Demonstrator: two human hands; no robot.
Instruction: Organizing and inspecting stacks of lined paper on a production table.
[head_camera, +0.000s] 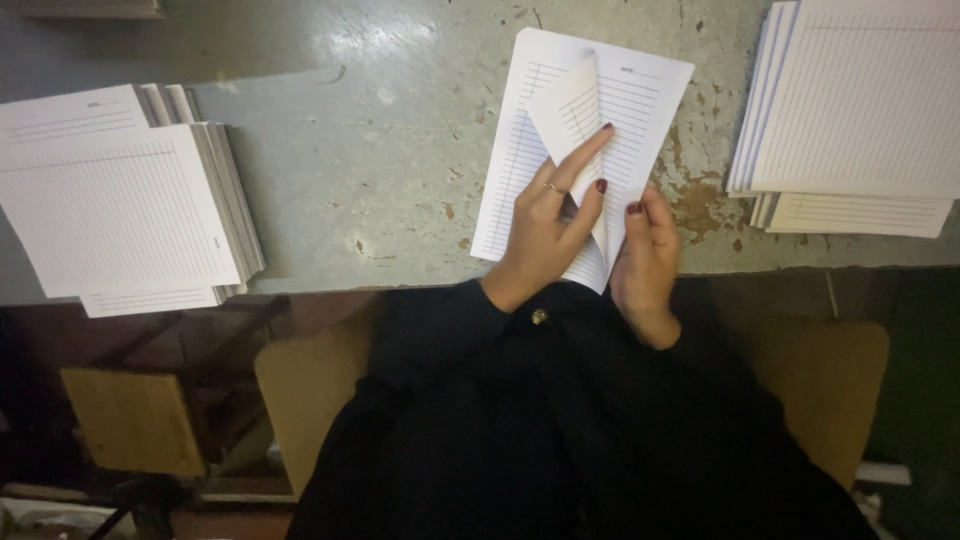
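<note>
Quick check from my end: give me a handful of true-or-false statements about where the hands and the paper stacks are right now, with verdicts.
1. The left hand rests on the lined sheets at the table's near edge. True.
2. The right hand is on the stack at the far right. False: it grips the lower edge of the middle sheets.
3. One sheet is curled up over the others. True: the folded sheet bends over by the left fingertips.
4. The left stack is blank, unlined paper. False: it shows ruled lines.
5. The table is freshly painted. False: the paint is chipped and worn.
</note>
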